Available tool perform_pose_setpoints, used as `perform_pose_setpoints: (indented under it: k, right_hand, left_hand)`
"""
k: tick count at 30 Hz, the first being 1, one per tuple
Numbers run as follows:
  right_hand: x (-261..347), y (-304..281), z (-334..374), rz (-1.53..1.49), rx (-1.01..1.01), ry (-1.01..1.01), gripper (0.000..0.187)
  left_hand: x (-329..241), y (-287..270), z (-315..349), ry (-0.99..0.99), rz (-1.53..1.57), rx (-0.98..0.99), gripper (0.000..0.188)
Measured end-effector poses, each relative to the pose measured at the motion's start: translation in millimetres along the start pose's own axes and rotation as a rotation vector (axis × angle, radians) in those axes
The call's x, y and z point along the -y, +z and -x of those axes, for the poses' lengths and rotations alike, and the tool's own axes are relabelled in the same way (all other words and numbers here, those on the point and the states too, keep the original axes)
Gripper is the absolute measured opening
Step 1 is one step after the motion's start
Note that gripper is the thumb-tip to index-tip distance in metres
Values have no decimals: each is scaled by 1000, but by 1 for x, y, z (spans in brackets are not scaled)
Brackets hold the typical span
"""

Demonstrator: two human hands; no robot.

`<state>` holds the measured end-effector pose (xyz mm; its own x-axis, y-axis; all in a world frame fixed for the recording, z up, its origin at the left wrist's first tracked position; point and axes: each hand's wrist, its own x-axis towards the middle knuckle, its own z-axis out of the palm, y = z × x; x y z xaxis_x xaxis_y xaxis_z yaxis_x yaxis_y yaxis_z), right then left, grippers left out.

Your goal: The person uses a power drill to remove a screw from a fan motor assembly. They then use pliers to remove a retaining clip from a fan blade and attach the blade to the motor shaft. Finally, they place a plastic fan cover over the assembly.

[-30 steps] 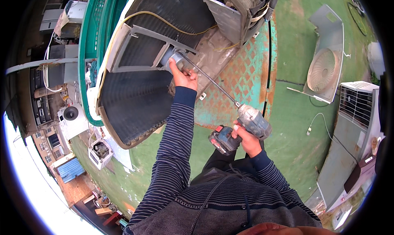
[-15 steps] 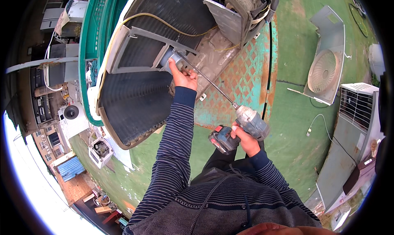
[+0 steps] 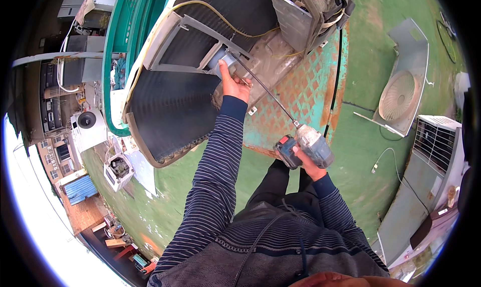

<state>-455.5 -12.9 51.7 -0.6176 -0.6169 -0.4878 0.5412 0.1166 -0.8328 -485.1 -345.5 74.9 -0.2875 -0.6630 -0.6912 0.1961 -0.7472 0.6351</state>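
"Green worn ground (image 3: 361, 197); the hands?"
"Left hand (image 3: 235, 84) at a silver metal cylinder (image 3: 219, 60) before a curved black finned panel (image 3: 170, 106), grip unclear; right hand (image 3: 311, 167) clasping a blue-grey cordless driver (image 3: 315, 145)."
"Risk?"
"Its long steel shaft (image 3: 269, 93), if tilted, could slip onto the left fingers."

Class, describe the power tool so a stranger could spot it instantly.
Find the rusty turquoise plate above and right of centre. By its lower edge, the right hand grips the scuffed blue-grey power tool. Unlike anything around it, it carries a long thin shaft pointing up-left.
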Motion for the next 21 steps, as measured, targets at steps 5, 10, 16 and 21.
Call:
perform_pose_setpoints:
  k: [5,10,16,21]
  right_hand:
    - [-13,-3,-11,-45,20,45,50]
    - [-20,-9,-16,182,-8,-142,49]
    - [-12,-19,-16,14,-4,-96,39]
    - [-2,-46,-1,-133,16,-54,31]
  left_hand:
    - [1,-36,-12,-39,53,25,82]
    - [5,-76,7,-44,187,-56,46]
    - [13,-101,43,-167,260,15,18]
    - [22,-86,75,-139,208,74,20]
